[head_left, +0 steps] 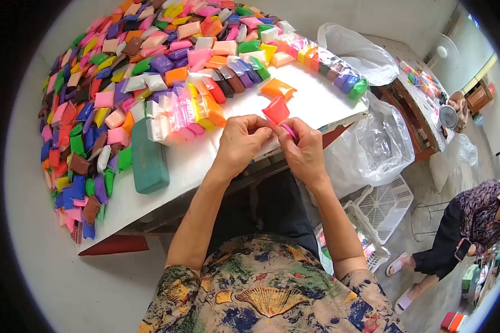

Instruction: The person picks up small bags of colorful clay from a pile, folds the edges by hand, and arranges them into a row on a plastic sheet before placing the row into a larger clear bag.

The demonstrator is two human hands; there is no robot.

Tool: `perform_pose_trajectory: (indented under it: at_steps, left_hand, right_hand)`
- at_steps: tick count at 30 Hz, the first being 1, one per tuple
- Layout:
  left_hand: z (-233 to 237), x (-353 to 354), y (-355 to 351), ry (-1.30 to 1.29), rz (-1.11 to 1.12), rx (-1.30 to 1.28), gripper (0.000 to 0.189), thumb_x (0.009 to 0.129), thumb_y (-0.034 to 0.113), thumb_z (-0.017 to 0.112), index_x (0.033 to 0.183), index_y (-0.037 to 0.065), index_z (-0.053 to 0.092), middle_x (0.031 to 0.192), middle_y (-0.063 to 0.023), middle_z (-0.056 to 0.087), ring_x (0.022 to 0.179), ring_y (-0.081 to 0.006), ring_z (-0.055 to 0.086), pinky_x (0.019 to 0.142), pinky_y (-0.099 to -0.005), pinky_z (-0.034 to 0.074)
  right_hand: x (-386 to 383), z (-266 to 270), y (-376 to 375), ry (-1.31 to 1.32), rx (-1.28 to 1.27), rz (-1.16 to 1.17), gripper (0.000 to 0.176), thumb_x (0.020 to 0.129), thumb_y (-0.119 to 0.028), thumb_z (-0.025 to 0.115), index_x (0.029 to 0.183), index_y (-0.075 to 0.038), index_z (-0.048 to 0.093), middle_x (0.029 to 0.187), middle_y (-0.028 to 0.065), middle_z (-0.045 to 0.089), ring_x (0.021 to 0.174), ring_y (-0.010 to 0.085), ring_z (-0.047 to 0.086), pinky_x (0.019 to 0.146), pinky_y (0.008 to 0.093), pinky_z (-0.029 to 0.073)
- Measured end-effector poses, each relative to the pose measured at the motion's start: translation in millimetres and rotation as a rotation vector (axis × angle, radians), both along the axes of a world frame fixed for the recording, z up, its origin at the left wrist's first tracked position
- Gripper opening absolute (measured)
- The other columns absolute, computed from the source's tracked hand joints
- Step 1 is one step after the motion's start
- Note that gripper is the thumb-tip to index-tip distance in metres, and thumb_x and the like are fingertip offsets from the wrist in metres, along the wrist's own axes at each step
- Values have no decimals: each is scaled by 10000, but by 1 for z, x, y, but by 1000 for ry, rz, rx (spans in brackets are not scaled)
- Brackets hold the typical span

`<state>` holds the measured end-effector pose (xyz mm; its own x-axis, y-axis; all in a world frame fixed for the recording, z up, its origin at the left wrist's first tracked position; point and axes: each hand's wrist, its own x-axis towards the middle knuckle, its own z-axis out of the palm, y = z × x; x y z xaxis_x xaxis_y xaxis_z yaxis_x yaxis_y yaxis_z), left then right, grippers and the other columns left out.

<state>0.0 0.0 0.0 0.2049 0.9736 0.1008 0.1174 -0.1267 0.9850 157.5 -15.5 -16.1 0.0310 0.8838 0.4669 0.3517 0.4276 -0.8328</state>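
Note:
A small red packet point(276, 110), plump and wrapped in shiny film, stands up between my two hands at the table's front edge. My left hand point(243, 141) pinches its lower end between thumb and forefinger. From the other side my right hand point(304, 147) has its fingers closed at the same end, and a bright pink loop point(288, 131) shows at its forefinger. Just beyond them an orange packet point(278, 89) lies on the white tabletop point(316, 105). To the left are a row of packets in rainbow order point(186, 114) and a dark green block point(150, 158).
A large heap of coloured packets point(103, 83) covers the table's left and back. Another wrapped row point(322, 64) lies at the right. Transparent plastic bags point(380, 144) and white baskets point(384, 206) stand beside the table. A person point(461, 233) is at the far right.

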Motion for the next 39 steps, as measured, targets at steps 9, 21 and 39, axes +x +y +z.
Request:
perform_pose_trajectory:
  at_steps: [9,21,39]
  left_hand:
    - [-5,6,2,70,90,47,125,882,76,650,922,-26,711,806,-48,705,717,-83,634,674,-243,505]
    - [-8,26,-6,220,340,119,180,804,221,680,790,43,694,657,-60,672,608,-181,648,621,-341,502]
    - [-3,13,-4,76,160,56,156,828,13,549,878,-41,687,802,-50,688,739,-82,616,715,-238,498]
  right_hand:
    - [-1,-2,2,-16,62,-19,100,875,-82,633,881,17,635,678,191,650,612,327,668,586,381,511]
    - [-6,-11,1,-43,177,-75,60,865,-52,619,895,0,622,711,179,658,636,330,676,595,395,521]
    - [-6,-13,-1,82,112,-45,81,889,-47,611,917,23,640,724,163,671,617,255,668,599,339,511]
